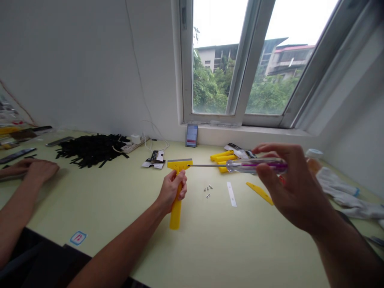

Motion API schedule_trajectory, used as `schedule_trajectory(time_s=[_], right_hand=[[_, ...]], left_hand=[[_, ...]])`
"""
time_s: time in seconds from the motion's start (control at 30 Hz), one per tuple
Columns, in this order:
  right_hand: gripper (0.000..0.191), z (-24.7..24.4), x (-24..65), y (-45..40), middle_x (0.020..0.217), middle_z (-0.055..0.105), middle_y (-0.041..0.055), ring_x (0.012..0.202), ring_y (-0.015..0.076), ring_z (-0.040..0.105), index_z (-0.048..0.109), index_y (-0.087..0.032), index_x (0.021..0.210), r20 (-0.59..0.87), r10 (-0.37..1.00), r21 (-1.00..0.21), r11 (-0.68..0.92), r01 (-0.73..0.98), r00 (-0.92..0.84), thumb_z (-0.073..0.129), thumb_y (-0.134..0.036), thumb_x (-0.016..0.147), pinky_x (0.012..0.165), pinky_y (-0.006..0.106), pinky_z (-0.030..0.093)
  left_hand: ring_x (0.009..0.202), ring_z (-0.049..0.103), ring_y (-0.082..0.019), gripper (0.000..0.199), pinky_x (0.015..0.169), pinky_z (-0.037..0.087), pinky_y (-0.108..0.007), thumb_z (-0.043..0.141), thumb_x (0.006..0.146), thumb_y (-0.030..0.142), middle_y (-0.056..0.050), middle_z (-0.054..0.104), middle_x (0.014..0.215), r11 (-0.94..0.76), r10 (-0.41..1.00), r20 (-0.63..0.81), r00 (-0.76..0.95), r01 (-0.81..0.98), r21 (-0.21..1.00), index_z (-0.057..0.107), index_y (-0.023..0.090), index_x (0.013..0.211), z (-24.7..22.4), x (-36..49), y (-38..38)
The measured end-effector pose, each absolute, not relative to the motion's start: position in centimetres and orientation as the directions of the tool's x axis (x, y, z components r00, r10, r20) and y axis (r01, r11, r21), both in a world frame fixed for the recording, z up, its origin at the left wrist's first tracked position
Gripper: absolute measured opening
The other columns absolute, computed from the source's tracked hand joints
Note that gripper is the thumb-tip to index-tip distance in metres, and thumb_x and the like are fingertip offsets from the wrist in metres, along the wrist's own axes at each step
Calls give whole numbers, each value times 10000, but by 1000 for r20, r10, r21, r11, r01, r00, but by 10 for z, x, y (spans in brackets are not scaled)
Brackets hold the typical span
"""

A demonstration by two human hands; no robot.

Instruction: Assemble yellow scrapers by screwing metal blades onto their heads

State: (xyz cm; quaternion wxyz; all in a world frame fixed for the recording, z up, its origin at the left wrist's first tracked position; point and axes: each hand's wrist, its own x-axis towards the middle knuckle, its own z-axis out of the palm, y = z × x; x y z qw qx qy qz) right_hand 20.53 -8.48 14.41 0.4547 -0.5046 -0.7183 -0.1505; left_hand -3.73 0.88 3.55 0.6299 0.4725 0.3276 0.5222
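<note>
My left hand [174, 189] is wrapped round the handle of a yellow scraper [175, 216], held upright with its blade edge at the top. In my right hand [295, 188] is a screwdriver [240, 165] with a clear and purple handle, gripped between thumb and fingers. Its shaft points left, and the tip meets the right end of the scraper head. Several small screws and nuts [207, 189] lie on the table right of the scraper. Beyond them are a white strip [231, 194] and a yellow flat piece [259, 193].
More yellow scraper handles [223, 157] lie near the window. A phone [191, 135] leans against the wall. Packets [154, 160], a pile of black strips [93, 149] and a power strip [135, 143] are left. A co-worker's hand [40, 170] rests far left; white gloves [339, 192] lie right.
</note>
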Motion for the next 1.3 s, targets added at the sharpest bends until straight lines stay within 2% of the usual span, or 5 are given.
schedule_trajectory(time_s=[0.47, 0.63, 0.77, 1.17, 1.3], right_hand=[[304, 151, 221, -80, 819, 665, 37, 666, 192, 654, 580, -230, 1083, 789, 610, -327, 306, 894, 80, 555, -463, 890, 591, 309, 499], [405, 149, 219, -78, 1150, 637, 106, 920, 226, 664, 499, -232, 1263, 721, 679, -279, 464, 841, -136, 473, -459, 929, 717, 330, 518], [321, 148, 219, -76, 778, 683, 44, 666, 202, 660, 597, -217, 1055, 699, 715, -288, 262, 921, 15, 465, -482, 930, 625, 310, 492], [325, 148, 216, -81, 1031, 669, 95, 827, 214, 671, 509, -223, 1153, 723, 643, -178, 528, 830, -253, 554, -410, 891, 622, 295, 511], [260, 146, 209, -83, 772, 665, 23, 594, 170, 636, 526, -214, 1039, 746, 655, -218, 409, 886, -119, 551, -432, 899, 540, 272, 474]], left_hand=[[307, 368, -22, 383, 289, 268, -153, 668, 788, 489, 74, 480, 578, 24, 969, 66, 237, -355, 935, 439, 187, 730, 30, -28, -1], [317, 386, -20, 402, 289, 273, -154, 700, 749, 495, 73, 494, 623, 25, 981, 50, 188, -373, 927, 441, 187, 737, 28, -26, 2], [321, 390, -21, 379, 291, 275, -155, 688, 769, 475, 76, 495, 635, 2, 985, 64, 159, -387, 922, 440, 188, 749, 28, -27, 3], [317, 404, -27, 402, 289, 276, -156, 712, 731, 484, 73, 501, 620, 3, 991, 49, 128, -374, 927, 441, 188, 731, 28, -23, -1], [330, 404, -25, 384, 302, 284, -155, 715, 738, 466, 76, 494, 626, -4, 992, 52, 114, -384, 923, 451, 186, 751, 29, -25, 0]])
